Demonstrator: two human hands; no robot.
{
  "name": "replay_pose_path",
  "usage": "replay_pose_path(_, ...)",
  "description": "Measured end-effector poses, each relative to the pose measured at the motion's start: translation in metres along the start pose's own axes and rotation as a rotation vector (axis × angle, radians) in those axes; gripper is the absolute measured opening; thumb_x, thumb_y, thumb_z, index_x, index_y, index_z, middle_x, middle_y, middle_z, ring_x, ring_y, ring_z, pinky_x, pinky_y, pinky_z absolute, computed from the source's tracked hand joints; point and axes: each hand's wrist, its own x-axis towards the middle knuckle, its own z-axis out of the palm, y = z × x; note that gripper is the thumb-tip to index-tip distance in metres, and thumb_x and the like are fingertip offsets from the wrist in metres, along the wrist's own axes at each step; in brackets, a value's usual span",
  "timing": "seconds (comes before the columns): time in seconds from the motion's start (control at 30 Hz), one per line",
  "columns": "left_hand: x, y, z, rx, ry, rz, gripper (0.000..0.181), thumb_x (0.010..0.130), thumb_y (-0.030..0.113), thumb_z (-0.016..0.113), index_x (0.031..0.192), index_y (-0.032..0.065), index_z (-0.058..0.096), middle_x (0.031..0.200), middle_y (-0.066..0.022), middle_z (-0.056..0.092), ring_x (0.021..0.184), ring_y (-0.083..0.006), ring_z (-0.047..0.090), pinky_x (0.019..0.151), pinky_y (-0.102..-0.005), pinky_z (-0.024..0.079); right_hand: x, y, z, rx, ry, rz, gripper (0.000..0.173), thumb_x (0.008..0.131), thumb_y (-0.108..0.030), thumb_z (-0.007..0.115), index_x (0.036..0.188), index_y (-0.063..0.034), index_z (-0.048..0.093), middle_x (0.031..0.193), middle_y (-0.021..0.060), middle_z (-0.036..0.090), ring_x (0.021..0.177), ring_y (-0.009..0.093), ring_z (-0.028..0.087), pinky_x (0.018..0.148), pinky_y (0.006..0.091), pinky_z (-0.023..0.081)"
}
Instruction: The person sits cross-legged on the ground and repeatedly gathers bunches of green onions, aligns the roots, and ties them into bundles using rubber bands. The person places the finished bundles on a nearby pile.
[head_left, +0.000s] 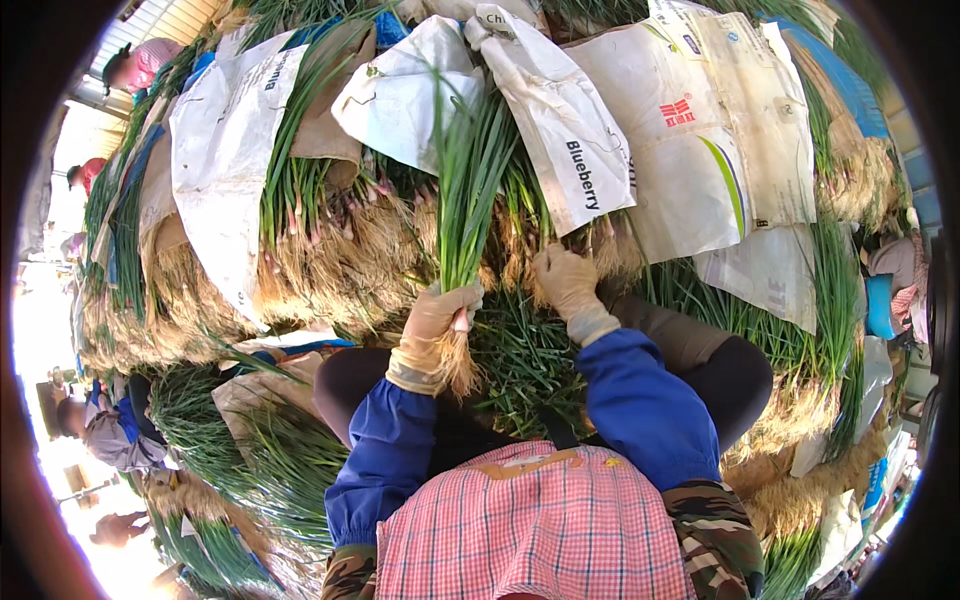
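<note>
My left hand, in a pale glove, is closed around a bunch of green onions. Their leaves point away from me, and their pale bulbs and roots hang out below the fist. My right hand, gloved too, is at the root edge of the pile of green onions in front of me, its fingers bent against the stems of some of them. Whether it grips any is hard to tell. Printed white sacks partly cover the pile. Loose green leaves lie between my knees.
More sacks cover the pile at the upper right. Rows of green onions lie on the right, with others on the left. A person sits at the far left; others are at the upper left. Another person is at the right edge.
</note>
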Motion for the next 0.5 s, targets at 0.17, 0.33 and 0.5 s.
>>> replay_pose_path(0.17,0.002,-0.004,0.000,0.156,0.001,-0.040,0.016,0.080,0.004,0.062,0.094,-0.0029,0.058,0.073,-0.0093,0.062,0.056,-0.0129,0.057,0.048,-0.0217,0.045,-0.085,-0.050,0.003,0.217,-0.013,-0.409,0.041,0.091,-0.034,0.035,0.100,-0.0012,0.058,0.078,0.0178,0.064,0.066,0.027,0.063,0.057,0.0397,0.050)
replay_pose_path(0.33,0.000,-0.008,-0.001,0.121,-0.023,-0.040,0.015,0.079,0.002,0.060,0.094,-0.0038,0.057,0.074,-0.0116,0.064,0.060,-0.0174,0.062,0.049,-0.0253,0.050,-0.066,-0.041,-0.008,1.250,-0.294,0.076,0.044,0.089,-0.045,0.049,0.078,-0.0029,0.056,0.064,0.0016,0.055,0.051,0.013,0.050,0.047,0.0224,0.038)
replay_pose_path(0.5,-0.004,-0.013,0.016,0.165,-0.002,-0.089,0.019,0.077,0.002,0.062,0.094,-0.0028,0.055,0.073,-0.0112,0.063,0.060,-0.0178,0.062,0.050,-0.0266,0.051,-0.029,-0.057,0.011,1.906,-0.156,0.601,0.029,0.087,-0.034,0.050,0.072,-0.0094,0.051,0.053,-0.0001,0.044,0.043,0.013,0.040,0.042,0.0296,0.036)
